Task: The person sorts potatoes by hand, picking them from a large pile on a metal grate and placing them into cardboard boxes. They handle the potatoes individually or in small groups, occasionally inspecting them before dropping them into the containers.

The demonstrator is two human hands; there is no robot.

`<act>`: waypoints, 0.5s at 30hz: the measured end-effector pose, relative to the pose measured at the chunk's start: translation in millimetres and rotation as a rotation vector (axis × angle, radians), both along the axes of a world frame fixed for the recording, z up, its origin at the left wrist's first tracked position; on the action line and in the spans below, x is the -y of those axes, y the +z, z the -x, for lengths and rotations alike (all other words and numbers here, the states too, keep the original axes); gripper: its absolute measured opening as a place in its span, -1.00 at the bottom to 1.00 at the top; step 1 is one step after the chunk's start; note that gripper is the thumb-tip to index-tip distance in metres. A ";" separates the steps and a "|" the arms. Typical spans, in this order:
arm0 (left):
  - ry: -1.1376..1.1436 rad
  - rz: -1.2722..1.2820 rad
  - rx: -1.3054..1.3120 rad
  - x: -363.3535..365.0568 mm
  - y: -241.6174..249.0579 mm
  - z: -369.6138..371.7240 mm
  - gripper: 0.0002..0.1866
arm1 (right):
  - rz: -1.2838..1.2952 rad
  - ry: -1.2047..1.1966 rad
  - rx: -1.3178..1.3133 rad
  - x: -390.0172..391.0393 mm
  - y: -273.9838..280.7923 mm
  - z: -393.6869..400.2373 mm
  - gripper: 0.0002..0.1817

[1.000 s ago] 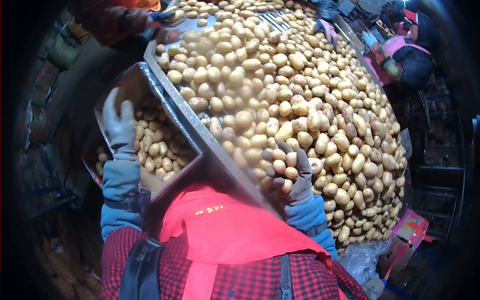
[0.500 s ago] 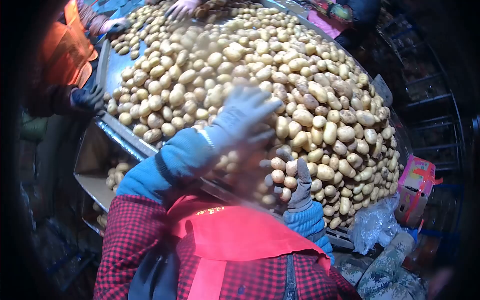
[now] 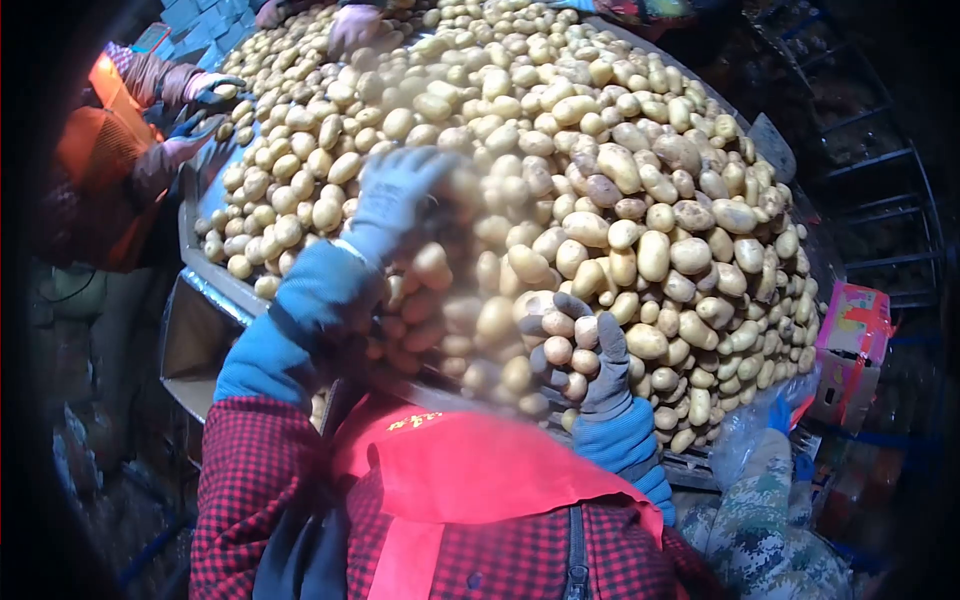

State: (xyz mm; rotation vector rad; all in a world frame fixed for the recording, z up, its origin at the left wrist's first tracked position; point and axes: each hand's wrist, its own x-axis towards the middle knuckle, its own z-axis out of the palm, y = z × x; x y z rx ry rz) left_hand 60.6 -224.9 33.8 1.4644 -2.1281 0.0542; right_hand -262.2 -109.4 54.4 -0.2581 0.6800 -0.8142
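Observation:
My right hand, in a grey glove, is turned palm up near the front of a large heap of potatoes. Its fingers curl around several small potatoes. Further left, my left hand, gloved in pale grey, reaches over the heap with its back up and its fingers stretched out to the right. I see nothing held in it, though its underside is hidden. Loose potatoes just below it are blurred.
The heap lies on a metal-edged table. A cardboard box stands below its left edge. Co-workers' gloved hands work at the far left and back. At right are a pink box, clear plastic and a camouflage sleeve.
My left hand has moved left and slightly back over the heap. My right hand stays almost in place with its potatoes. A blue-gloved hand now shows by the plastic at right.

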 end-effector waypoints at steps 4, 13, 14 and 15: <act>0.426 -0.159 0.222 3.2 -22.0 -63.3 -0.56 | 0.026 0.059 0.067 6.6 -1.1 -0.7 -0.27; 0.063 0.032 -0.025 -59.2 -0.3 -56.5 -0.48 | 0.038 0.112 0.109 18.4 -7.5 3.1 -0.26; -0.067 0.027 -0.022 -65.5 8.7 -40.5 -0.47 | 0.047 0.109 0.137 19.0 -5.9 3.1 -0.27; -0.127 0.024 0.003 -67.7 -6.0 -31.9 -0.46 | 0.014 0.077 0.157 16.0 -7.5 3.3 -0.29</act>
